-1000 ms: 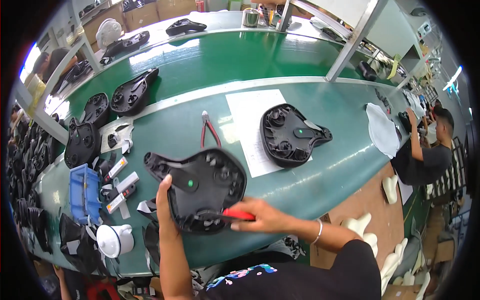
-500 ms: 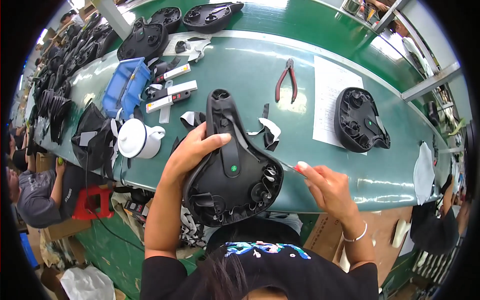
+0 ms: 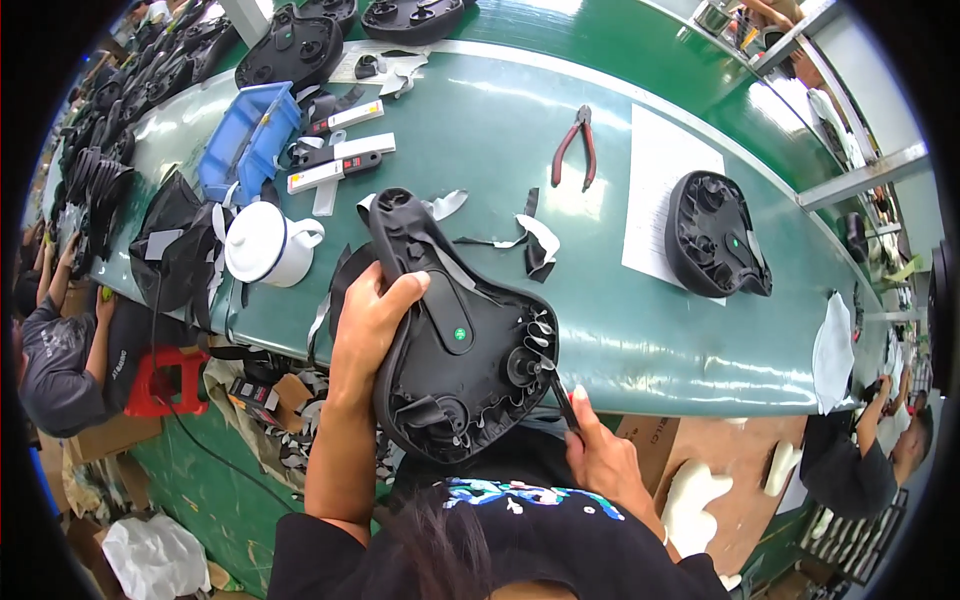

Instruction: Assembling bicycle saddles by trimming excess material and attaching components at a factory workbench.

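Note:
A black bicycle saddle (image 3: 425,375) lies underside up at the table's front edge, its nose pointing away and to the left. My left hand (image 3: 368,330) grips its left side, with the thumb over the rim below the nose. Folded cover fabric lines the inside of the rim. In my right hand (image 3: 603,455) is a slim dark-handled knife (image 3: 564,402), its metal tip at the saddle's right rear rim. The exact contact of the tip is too small to tell. Dark and pale fabric scraps (image 3: 540,245) lie beyond the saddle.
Red-handled cutters (image 3: 574,150), a paper sheet (image 3: 650,215) and another saddle (image 3: 718,240) are to the right. A white mug (image 3: 262,245), blue bin (image 3: 247,140) and small blade boxes (image 3: 335,170) stand left. More saddles (image 3: 290,48) are piled at the far left; people sit on both sides.
My right hand has moved down and left, bringing the knife from the saddle's right side to its rear rim. The saddle's nose has swung left, with my left hand still on it.

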The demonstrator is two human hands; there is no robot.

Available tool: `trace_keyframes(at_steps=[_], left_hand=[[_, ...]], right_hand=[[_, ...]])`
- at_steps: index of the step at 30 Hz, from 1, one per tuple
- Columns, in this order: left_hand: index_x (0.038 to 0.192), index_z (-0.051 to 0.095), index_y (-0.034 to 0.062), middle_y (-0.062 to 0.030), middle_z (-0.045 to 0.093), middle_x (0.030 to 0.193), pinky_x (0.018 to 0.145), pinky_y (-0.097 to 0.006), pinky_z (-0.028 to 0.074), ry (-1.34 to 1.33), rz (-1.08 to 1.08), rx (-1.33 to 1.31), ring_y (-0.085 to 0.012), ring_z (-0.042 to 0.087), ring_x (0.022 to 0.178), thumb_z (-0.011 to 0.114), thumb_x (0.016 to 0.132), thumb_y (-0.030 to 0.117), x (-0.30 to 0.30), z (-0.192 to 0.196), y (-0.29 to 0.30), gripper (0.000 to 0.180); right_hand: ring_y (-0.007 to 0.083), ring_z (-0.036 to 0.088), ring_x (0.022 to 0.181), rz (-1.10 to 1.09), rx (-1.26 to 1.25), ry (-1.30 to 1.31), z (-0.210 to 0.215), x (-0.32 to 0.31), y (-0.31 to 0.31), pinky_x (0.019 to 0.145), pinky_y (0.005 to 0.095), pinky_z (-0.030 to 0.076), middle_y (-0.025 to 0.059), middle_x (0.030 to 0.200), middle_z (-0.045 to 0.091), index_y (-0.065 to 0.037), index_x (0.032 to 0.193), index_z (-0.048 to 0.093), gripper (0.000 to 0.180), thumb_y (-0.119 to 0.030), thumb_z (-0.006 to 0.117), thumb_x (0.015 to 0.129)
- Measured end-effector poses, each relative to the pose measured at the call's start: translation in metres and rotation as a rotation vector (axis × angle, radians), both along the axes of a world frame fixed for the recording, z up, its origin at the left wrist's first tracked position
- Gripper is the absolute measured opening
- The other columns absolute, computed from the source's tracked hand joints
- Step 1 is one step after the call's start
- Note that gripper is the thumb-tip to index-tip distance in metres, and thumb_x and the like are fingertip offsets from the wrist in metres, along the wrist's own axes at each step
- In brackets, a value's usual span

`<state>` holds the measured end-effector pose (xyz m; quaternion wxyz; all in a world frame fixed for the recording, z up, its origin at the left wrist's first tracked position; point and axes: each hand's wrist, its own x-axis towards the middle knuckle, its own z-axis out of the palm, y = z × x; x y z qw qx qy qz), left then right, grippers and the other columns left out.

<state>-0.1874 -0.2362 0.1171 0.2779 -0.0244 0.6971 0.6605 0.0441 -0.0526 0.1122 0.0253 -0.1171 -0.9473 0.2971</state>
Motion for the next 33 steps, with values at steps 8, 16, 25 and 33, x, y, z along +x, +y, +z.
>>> trace_keyframes(at_steps=[8,16,25,33], left_hand=[[0.111,0.051,-0.0039,-0.0078,0.056,0.096,0.075,-0.027,0.046,0.029,0.103,0.204,-0.0138,0.053,0.083,0.063,0.080,0.024,0.030,0.002,-0.007,0.043],[0.114,0.049,0.0005,-0.0136,0.054,0.108,0.093,-0.040,0.037,1.079,0.231,-0.710,-0.0296,0.051,0.102,0.072,0.071,0.015,0.032,-0.023,-0.006,0.051],[0.076,0.058,0.0061,-0.0089,0.052,0.066,0.064,-0.038,0.035,1.122,-0.622,-0.180,-0.0268,0.051,0.068,0.063,0.076,0.017,-0.007,-0.016,0.076,0.012],[0.078,0.062,0.0019,-0.0041,0.059,0.068,0.067,-0.030,0.040,0.418,-0.472,-0.022,-0.0155,0.052,0.067,0.060,0.085,0.017,-0.009,0.002,0.076,0.016]], right_hand=[[0.0214,0.066,0.083,-0.005,-0.308,0.314,0.016,-0.073,0.021,0.069,0.0318,0.053,0.0193,0.112,0.062,-0.005,0.136,0.038,0.059,-0.003,0.061,0.083],[0.0073,0.052,0.065,-0.296,-0.638,0.342,0.010,-0.104,0.074,0.058,0.0221,0.045,0.0000,0.082,0.055,-0.002,0.126,0.045,0.051,-0.002,0.062,0.078],[0.0247,0.061,0.067,0.075,-0.210,0.321,0.011,-0.077,0.075,0.064,0.0303,0.050,0.0131,0.092,0.064,-0.006,0.133,0.043,0.059,-0.006,0.067,0.079],[0.0282,0.053,0.051,0.279,0.278,0.162,0.001,-0.080,0.074,0.048,0.0386,0.044,0.0090,0.070,0.055,-0.020,0.138,0.042,0.063,-0.007,0.064,0.081]])
